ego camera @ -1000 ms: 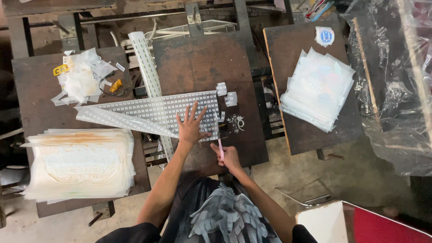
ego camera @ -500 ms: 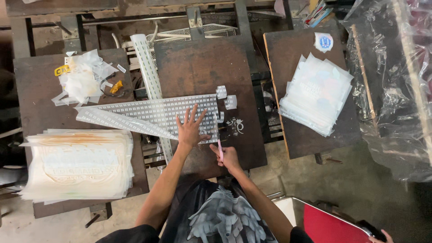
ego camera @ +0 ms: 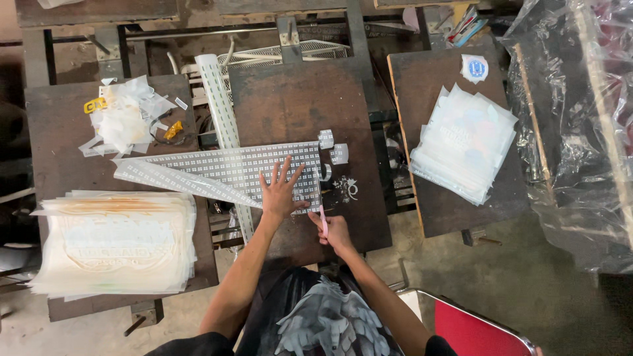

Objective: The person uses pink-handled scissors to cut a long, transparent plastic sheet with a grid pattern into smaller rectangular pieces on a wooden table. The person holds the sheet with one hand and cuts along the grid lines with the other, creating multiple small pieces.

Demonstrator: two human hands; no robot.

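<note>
On dark table: left hand pins printed sheet; right hand grips pink cutter.

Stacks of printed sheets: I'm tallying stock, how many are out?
2: a large stack on the left table, a smaller stack on the right table. More may lie outside the view.

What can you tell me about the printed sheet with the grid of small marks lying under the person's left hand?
The translucent plastic sheet printed with rows of small white marks lies flat across the dark brown wooden table, long side running left to right. A narrower strip overlaps its lower left edge. The left hand presses on its right part with fingers spread, while the right hand holds a pink-handled cutter at its right edge.
</note>
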